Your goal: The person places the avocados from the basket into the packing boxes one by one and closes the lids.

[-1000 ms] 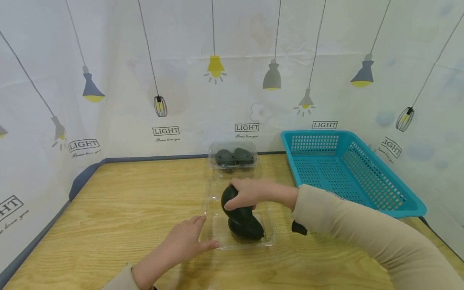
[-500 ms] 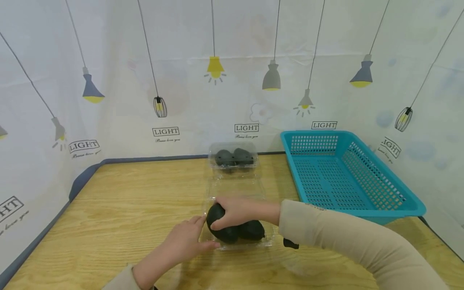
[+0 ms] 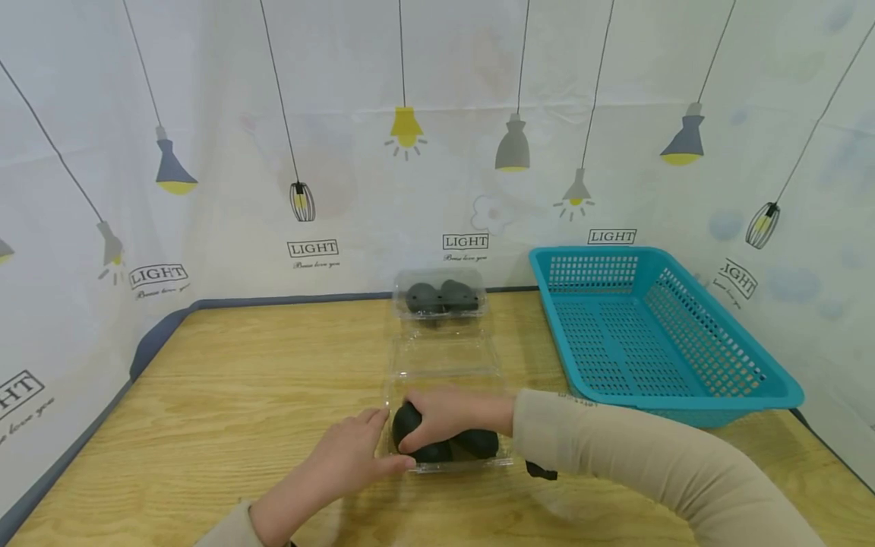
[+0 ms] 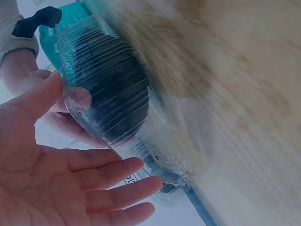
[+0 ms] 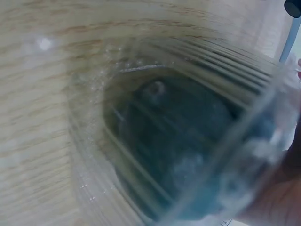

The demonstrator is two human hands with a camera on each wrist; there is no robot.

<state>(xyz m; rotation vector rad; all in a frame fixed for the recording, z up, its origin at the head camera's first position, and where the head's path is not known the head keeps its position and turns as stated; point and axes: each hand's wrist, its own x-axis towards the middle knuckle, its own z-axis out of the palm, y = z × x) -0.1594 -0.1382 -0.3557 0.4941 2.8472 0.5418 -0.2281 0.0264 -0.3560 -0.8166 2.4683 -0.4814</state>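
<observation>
My right hand [image 3: 451, 416] grips a dark green avocado [image 3: 406, 422] in the near half of an open clear plastic clamshell box [image 3: 507, 460]. Its thumb lies on the near side of the fruit. To the right, a second avocado [image 3: 480, 444] lies in the same half, partly behind the hand; the right wrist view shows an avocado [image 5: 174, 122] blurred through the clear wall. My left hand [image 3: 345, 454] stays at the box's left side with fingers straight and spread, the thumb at the near left corner. In the left wrist view its palm [image 4: 56, 183] shows, holding nothing.
Behind the open lid [image 3: 444, 353] stands a closed clear box [image 3: 440, 276] with dark avocados [image 3: 424, 296] inside. A turquoise plastic basket [image 3: 567, 334] stands on the right of the wooden table [image 3: 260, 357]. A printed lamp-pattern sheet [image 3: 355, 167] hangs behind.
My right hand has moved the avocado left and down, from above the other fruit into the box's left side, beside it. My left hand has kept its place.
</observation>
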